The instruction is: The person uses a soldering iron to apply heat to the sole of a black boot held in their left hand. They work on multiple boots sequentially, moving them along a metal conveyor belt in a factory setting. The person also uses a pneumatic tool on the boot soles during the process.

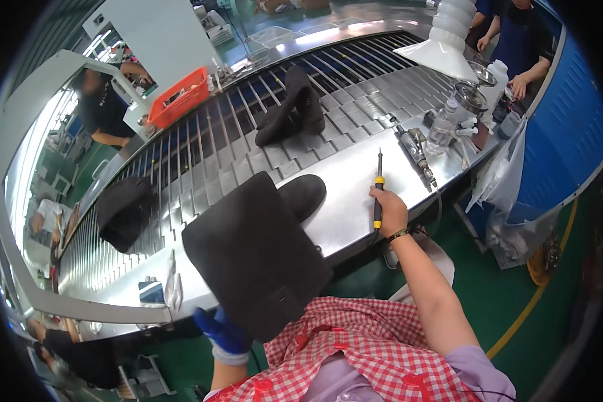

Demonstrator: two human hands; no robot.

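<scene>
A tall black boot point(251, 251) is held up over the near edge of the metal worktop, its shaft toward me and its rounded toe pointing to the far right. My left hand point(226, 333), in a blue glove with a pale cuff, grips the near end of the shaft; some of its fingers are hidden behind it. In my bare right hand point(391, 212) is a soldering iron point(378, 194) with a black and yellow handle, closed in the fingers. Its thin metal tip points away from me, apart from the boot.
More black boots point(295, 110) point(126, 209) lie on the slatted metal conveyor point(211, 144). An air tool point(415, 154), clear bottles point(442, 127) and a white suction hood point(442, 57) are at right, by a blue cabinet point(569, 114). An orange bin point(179, 98) stands beyond. Other people work around the line.
</scene>
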